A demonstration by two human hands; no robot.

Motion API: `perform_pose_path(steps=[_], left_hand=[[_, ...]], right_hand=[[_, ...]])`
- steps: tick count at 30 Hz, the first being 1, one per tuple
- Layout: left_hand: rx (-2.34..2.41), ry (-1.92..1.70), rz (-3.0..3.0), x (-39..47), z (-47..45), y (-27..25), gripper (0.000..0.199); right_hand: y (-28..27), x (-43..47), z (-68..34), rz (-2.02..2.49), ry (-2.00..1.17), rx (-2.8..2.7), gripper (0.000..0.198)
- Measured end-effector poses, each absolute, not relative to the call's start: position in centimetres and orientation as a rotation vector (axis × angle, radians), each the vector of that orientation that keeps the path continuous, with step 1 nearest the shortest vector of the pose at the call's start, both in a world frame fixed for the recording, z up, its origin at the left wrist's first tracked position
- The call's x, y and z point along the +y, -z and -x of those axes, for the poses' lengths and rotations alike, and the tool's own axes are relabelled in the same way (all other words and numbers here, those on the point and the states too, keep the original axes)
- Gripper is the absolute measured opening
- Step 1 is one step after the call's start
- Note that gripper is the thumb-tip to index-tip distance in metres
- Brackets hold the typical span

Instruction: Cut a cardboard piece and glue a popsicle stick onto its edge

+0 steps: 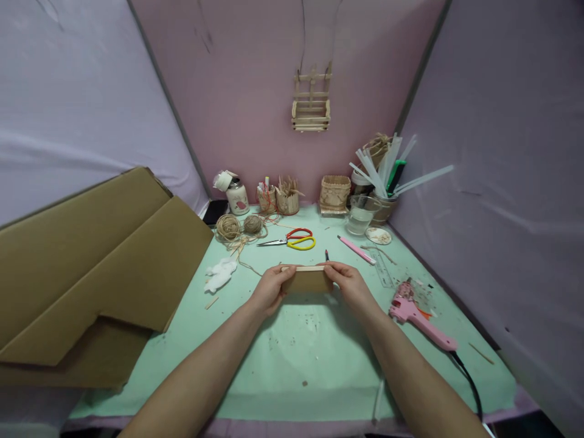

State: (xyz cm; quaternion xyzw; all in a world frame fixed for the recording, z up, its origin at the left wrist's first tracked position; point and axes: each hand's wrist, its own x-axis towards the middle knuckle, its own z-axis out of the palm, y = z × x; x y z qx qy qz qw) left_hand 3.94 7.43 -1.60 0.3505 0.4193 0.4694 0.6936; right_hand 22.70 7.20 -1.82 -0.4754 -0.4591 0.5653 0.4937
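Between my two hands I hold a small rectangular piece of brown cardboard above the table. A pale wooden craft stick lies along its upper edge. My left hand pinches the left end, thumb on the stick. At the other end my right hand grips stick and cardboard in the same way. The fingers behind the cardboard are hidden. Just beyond my right hand a dark pen-like tip shows. Scissors with red and yellow handles lie farther back.
A pink glue gun with a black cord lies at right, near a pink craft knife. Large folded cardboard fills the left side. Twine balls, a glass cup and a woven-looking box stand at the back.
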Motion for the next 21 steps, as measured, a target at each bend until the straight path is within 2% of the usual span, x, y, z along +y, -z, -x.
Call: perform_pose_path(steps=[10, 17, 21], left_hand=[[0.913, -1.023, -0.76, 7.2, -4.2, 1.7, 0.047], [0.929, -0.956, -0.62, 8.1, -3.1, 1.7, 0.028], [0.938, -0.923, -0.552, 8.7, -2.5, 1.5, 0.025]], right_hand=[[2.0, 7.5, -23.1, 1.241, -1.34, -1.097, 0.042], [2.3, 7.9, -23.4, 1.264, -1.358, -1.001, 0.041], [2.1, 8.0, -23.6, 1.236, -1.428, -0.946, 0.048]])
